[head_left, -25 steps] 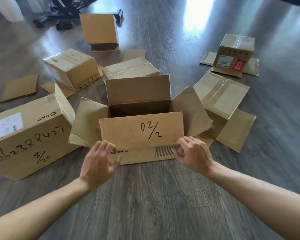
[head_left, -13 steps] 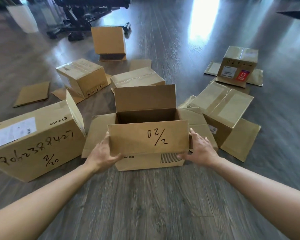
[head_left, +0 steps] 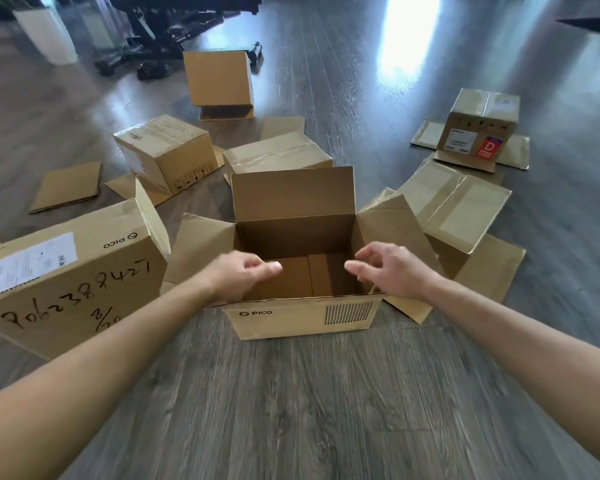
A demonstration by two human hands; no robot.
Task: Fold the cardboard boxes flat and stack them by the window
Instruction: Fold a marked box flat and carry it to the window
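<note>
An open PICO cardboard box (head_left: 302,318) stands on the floor right in front of me. Its far flap is upright and its side flaps are spread outward. The near flap is out of sight, and I only see the near wall's top edge. My left hand (head_left: 241,275) hovers over the box's near left corner with its fingers loosely curled and nothing in them. My right hand (head_left: 392,271) is over the near right corner, with its fingers apart, curved and empty. Both hands reach into the opening, above the brown bottom panels.
A large PICO box (head_left: 66,271) with handwritten numbers lies at my left. A taped box (head_left: 454,206) sits close on the right, and a labelled box (head_left: 478,133) lies beyond it. Several more boxes (head_left: 163,150) and a loose cardboard sheet (head_left: 66,187) lie behind. Black equipment (head_left: 160,29) stands at the far back.
Both hands left the near flap marked 02/2 and moved up and inward over the opening. That flap is no longer visible. The right side flap has spread wider.
</note>
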